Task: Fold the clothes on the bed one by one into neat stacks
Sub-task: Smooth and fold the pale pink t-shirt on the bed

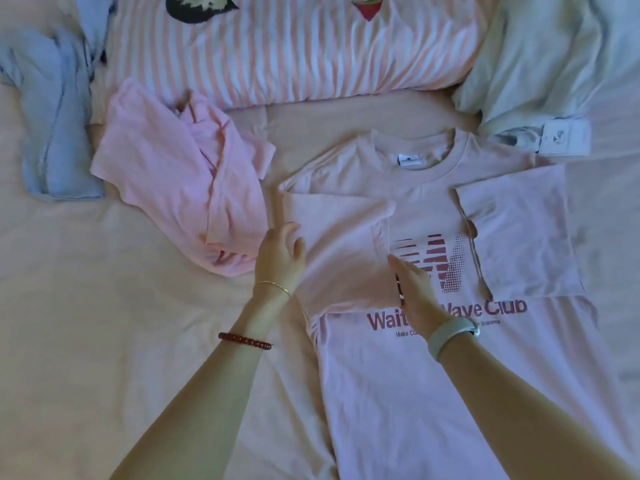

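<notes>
Bed under scattered shirts

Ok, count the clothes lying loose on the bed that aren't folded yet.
3 besides the printed T-shirt under both hands: a crumpled pink top to its left, a blue garment at the far left, and a pale green one top right. More may lie out of view.
</notes>
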The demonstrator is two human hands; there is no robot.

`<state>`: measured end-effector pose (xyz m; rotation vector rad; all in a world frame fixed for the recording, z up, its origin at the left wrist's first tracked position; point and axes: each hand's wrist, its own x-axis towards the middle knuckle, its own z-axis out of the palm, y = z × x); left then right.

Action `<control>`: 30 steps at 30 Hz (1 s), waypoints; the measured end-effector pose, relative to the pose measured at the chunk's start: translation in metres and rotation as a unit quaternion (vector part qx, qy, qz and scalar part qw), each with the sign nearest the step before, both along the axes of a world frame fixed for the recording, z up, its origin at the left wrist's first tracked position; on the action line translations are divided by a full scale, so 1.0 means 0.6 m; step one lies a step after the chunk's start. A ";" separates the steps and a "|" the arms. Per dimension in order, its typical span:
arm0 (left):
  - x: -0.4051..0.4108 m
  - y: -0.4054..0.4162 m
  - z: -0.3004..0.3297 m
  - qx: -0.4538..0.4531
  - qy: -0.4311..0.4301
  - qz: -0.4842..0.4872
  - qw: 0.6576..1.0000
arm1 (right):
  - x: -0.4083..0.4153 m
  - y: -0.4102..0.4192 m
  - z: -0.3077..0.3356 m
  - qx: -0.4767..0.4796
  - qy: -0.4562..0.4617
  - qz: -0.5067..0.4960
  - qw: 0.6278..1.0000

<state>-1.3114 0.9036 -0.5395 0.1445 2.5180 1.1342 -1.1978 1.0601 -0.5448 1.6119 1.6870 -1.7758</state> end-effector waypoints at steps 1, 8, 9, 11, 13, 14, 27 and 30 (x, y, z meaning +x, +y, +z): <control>-0.009 -0.002 -0.013 -0.035 0.021 -0.029 0.999 | -0.003 -0.001 -0.004 0.032 -0.017 0.044 0.998; -0.114 0.065 -0.067 -0.198 0.112 -0.215 0.950 | 0.002 -0.019 -0.028 0.227 0.007 0.175 0.958; -0.125 0.077 -0.075 -0.232 0.117 -0.244 0.934 | 0.008 -0.022 -0.026 0.242 0.013 0.177 0.954; -0.140 0.093 -0.084 -0.262 0.132 -0.242 0.925 | 0.023 -0.027 -0.024 0.259 0.027 0.171 0.950; -0.147 0.099 -0.087 -0.259 0.146 -0.213 0.931 | 0.040 -0.032 -0.021 0.247 0.034 0.162 0.955; -0.147 0.102 -0.087 -0.255 0.149 -0.210 0.932 | 0.047 -0.035 -0.021 0.227 0.022 0.158 0.961; -0.141 0.106 -0.084 -0.241 0.111 -0.118 0.957 | 0.076 -0.034 -0.037 0.188 0.003 0.033 0.982; -0.140 0.116 -0.081 -0.248 0.136 -0.168 0.944 | 0.079 -0.034 -0.041 0.196 -0.017 0.040 0.980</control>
